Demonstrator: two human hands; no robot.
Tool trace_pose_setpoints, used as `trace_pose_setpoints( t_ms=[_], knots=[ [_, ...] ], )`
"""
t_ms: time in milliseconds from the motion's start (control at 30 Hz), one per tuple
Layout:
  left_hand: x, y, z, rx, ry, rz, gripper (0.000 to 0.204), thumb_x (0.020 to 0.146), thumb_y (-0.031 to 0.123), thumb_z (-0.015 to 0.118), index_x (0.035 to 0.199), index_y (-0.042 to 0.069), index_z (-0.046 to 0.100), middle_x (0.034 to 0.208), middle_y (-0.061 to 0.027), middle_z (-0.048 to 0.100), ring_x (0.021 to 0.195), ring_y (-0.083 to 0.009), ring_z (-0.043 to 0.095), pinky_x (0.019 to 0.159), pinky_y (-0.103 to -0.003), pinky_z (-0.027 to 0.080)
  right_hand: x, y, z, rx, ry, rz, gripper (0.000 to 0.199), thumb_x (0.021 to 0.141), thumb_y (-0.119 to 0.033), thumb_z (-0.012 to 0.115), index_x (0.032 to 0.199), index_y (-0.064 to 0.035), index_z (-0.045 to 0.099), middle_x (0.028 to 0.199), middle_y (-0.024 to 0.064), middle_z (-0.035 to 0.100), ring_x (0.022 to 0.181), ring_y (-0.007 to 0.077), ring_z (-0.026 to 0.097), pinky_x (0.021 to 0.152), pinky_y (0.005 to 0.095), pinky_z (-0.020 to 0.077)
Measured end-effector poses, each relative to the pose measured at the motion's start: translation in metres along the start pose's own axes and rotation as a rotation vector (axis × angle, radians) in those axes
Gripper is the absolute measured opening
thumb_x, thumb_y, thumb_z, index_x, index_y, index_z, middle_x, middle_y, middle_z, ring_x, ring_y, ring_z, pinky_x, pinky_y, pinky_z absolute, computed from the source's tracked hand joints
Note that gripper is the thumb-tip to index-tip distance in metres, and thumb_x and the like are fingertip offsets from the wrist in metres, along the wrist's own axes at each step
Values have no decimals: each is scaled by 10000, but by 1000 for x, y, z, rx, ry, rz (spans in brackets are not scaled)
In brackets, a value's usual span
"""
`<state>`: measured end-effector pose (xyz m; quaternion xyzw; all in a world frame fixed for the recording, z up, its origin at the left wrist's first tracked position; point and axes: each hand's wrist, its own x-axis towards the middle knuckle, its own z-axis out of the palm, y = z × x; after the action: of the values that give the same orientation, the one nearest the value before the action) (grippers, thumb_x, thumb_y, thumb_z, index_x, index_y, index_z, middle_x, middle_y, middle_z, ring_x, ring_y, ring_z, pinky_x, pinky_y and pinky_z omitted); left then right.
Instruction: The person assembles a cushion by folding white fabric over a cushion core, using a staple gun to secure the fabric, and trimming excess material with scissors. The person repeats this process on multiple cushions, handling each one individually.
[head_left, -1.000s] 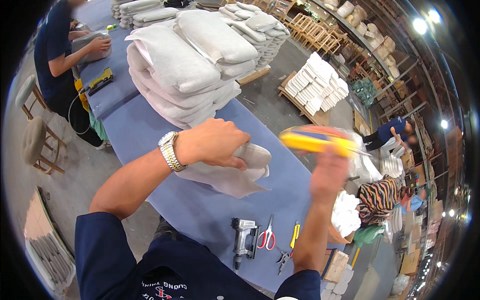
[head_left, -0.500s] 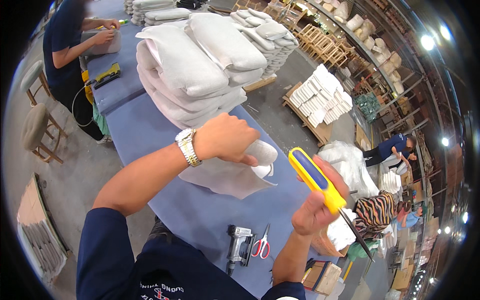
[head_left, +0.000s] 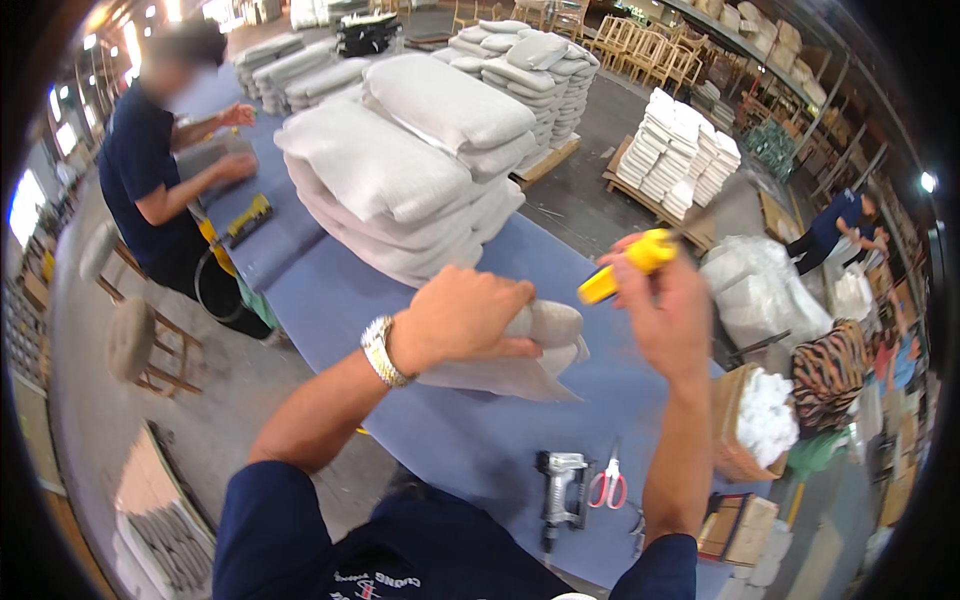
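My left hand [head_left: 465,320], with a metal watch at the wrist, grips a small light-grey padded cushion [head_left: 552,322] from above, thumb on its near side. Loose pale cloth [head_left: 500,375] hangs from the cushion onto the blue table. To the right, my right hand [head_left: 662,300] is raised and closed round a screwdriver [head_left: 622,270] with a yellow and blue handle. Its handle end points toward the cushion, apart from it, and its shaft is smeared by motion. On the table nearer to me lie a silver staple gun [head_left: 563,490] and scissors [head_left: 608,485] with red handles.
A tall stack of grey cushions [head_left: 400,170] stands just beyond my left hand. Another person [head_left: 150,170] works at the table's far left, near a yellow staple gun [head_left: 245,220]. A box of white stuffing [head_left: 745,420] sits at the right edge.
My right hand has turned the screwdriver: its shaft pointed down toward me and now points away. The view has shifted; my left hand keeps its hold on the cushion.
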<state>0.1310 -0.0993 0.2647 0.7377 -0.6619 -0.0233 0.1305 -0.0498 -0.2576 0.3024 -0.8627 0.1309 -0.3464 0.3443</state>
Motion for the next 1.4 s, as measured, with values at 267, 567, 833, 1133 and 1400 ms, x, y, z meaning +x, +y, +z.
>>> trace_pose_setpoints(
  t_ms=[267,567,833,1133,1400],
  knots=[
    [-10,-3,6,8,-16,25,667,833,628,754,1179,59,707,877,-147,756,793,-376,728,702,-481,551,18,-7,19,-37,-318,-94,313,1054,-294,628,1168,-2,627,835,72,738,742,112,698,648,283,544],
    [-3,1,-2,56,-42,1,655,828,626,758,1172,70,717,848,-154,752,784,-368,734,681,-470,567,16,3,11,-81,-201,-105,314,1022,-322,670,1067,-11,664,840,107,708,691,184,666,617,341,519],
    [-6,-14,3,-16,47,52,692,810,635,792,1182,57,715,848,-179,741,805,-399,720,709,-465,553,-3,21,13,112,-46,-83,274,1012,-283,686,1076,-17,669,795,106,710,665,154,661,620,321,521],
    [7,-30,4,27,66,52,717,805,672,773,1164,53,724,829,-172,747,795,-384,731,709,-465,561,-1,30,24,233,-34,-29,266,1040,-252,647,1102,7,640,821,69,732,693,112,688,630,282,532],
    [22,-15,-8,88,-18,-3,725,809,680,752,1151,40,728,810,-186,741,790,-388,731,714,-471,568,44,12,29,109,-227,-46,379,976,-371,701,1094,-11,686,819,164,706,702,275,700,676,370,541]
  ],
)
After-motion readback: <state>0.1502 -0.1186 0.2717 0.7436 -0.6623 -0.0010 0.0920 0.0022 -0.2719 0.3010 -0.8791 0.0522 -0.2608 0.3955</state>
